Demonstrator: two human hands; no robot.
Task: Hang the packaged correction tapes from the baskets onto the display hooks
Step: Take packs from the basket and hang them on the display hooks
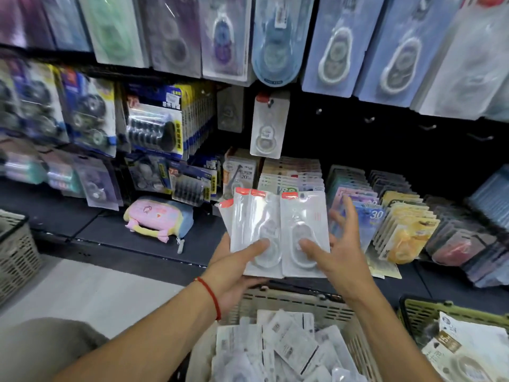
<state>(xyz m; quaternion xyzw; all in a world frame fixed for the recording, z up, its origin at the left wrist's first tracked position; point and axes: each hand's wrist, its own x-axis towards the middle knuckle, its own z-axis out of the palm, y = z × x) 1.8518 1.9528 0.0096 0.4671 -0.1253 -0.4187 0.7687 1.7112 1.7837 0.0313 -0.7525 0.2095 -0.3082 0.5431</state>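
Observation:
My left hand (237,268) holds a fanned stack of white correction tape packs (256,224) with red top tabs, thumb pressed on the front. My right hand (338,252) pinches the rightmost pack (303,227) of the fan, thumb on its front and fingers spread behind. Both hands are above a beige basket (289,301) filled with several more white packs (286,351). One identical pack (268,125) hangs on a display hook straight above the fan. Bare hooks (427,127) stick out of the dark panel to its right.
Hanging correction tape packs fill the upper rows and the left side. Shelf trays of coloured packs (399,219) stand behind my right hand. A green basket (421,310) with other packs is at the lower right, a grey basket (16,255) at the left, and a pink pouch (157,219) on the shelf.

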